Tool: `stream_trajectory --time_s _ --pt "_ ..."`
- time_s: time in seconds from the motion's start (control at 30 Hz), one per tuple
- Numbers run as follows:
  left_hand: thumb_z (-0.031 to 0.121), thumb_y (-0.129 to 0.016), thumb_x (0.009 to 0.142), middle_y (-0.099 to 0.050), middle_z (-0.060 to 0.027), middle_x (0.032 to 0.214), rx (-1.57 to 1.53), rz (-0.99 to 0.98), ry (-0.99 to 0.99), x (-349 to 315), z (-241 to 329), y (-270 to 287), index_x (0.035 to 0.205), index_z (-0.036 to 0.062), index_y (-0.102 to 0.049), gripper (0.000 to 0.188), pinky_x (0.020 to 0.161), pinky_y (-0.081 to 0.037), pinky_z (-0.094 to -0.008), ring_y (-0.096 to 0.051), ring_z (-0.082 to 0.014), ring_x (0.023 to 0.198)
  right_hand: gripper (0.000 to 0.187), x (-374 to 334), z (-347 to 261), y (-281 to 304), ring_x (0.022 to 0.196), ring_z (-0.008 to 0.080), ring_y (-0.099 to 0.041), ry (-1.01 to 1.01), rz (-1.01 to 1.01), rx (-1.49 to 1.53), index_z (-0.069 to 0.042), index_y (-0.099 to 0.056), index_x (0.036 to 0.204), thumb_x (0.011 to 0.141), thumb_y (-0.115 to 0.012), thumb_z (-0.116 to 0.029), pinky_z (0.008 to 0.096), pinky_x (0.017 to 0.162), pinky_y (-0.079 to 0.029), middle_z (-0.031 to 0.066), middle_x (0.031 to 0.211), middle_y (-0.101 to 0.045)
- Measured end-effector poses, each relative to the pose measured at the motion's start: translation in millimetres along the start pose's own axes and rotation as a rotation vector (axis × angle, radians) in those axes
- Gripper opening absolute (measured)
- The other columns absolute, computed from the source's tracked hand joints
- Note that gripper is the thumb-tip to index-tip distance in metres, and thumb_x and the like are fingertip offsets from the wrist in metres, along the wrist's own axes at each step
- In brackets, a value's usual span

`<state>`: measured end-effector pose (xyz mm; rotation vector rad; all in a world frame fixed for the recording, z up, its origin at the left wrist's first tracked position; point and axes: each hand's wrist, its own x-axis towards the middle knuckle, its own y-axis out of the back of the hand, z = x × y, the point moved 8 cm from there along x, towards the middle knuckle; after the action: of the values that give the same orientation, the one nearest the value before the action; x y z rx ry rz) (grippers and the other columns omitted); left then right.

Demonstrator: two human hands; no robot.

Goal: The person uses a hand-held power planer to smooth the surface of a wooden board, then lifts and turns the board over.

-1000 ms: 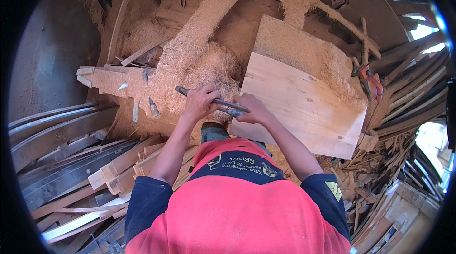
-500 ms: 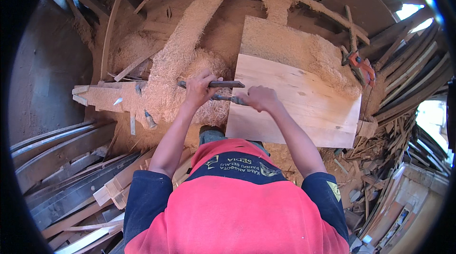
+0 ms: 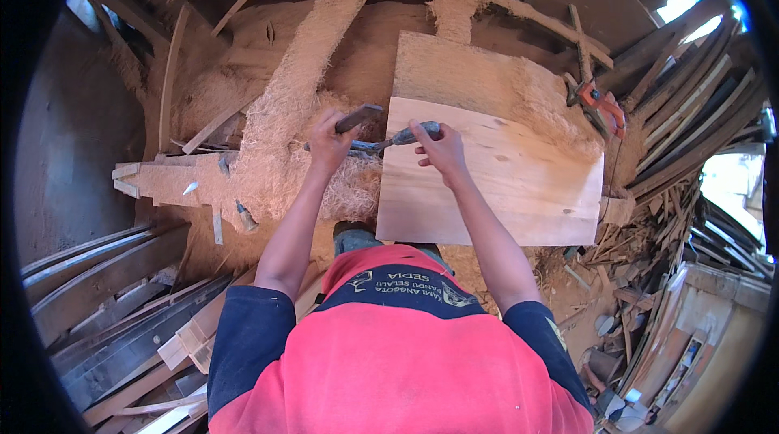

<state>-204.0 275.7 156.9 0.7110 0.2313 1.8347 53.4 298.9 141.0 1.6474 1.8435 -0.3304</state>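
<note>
My left hand (image 3: pixel 328 142) is closed around a dark flat bar (image 3: pixel 359 118), whose free end points up and to the right. Just beneath it lies a long tool with a bluish metal middle (image 3: pixel 365 146) and a dark grip (image 3: pixel 415 134); its other end shows to the left of my left hand. Thumb and index finger of my right hand (image 3: pixel 442 150) pinch that grip, while the other fingers are partly spread. Both hands are over the shavings and the left edge of a pale wooden board (image 3: pixel 487 182). Whether my left hand also grips the tool is hidden.
Wood shavings (image 3: pixel 276 134) heap over the bench to the left, where a short-handled tool (image 3: pixel 245 215) and a small white-tipped thing (image 3: pixel 191 187) lie. An orange tool (image 3: pixel 600 109) rests by the board's far right corner. Wood strips (image 3: pixel 122 272) are stacked at the lower left.
My right hand has drawn up and slightly left, its fingers now opened out around the grip. The tool's right end has tilted upward, and the flat bar now points more steeply up.
</note>
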Motion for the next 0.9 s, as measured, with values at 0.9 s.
stream_trajectory --time_s 0.9 --pt "0.027 -0.08 0.082 -0.063 -0.01 0.081 -0.011 0.033 0.278 -16 -72 -39 0.081 0.005 -0.07 0.024 0.071 -0.049 -0.0388 -0.061 -0.0291 0.076 0.033 35 -17 -38 0.081 0.0229 -0.07 0.659 0.01 -0.296 -0.003 -0.069 0.107 0.075 -0.076 -0.008 0.0343 0.075 -0.056 0.0134 0.086 -0.072"
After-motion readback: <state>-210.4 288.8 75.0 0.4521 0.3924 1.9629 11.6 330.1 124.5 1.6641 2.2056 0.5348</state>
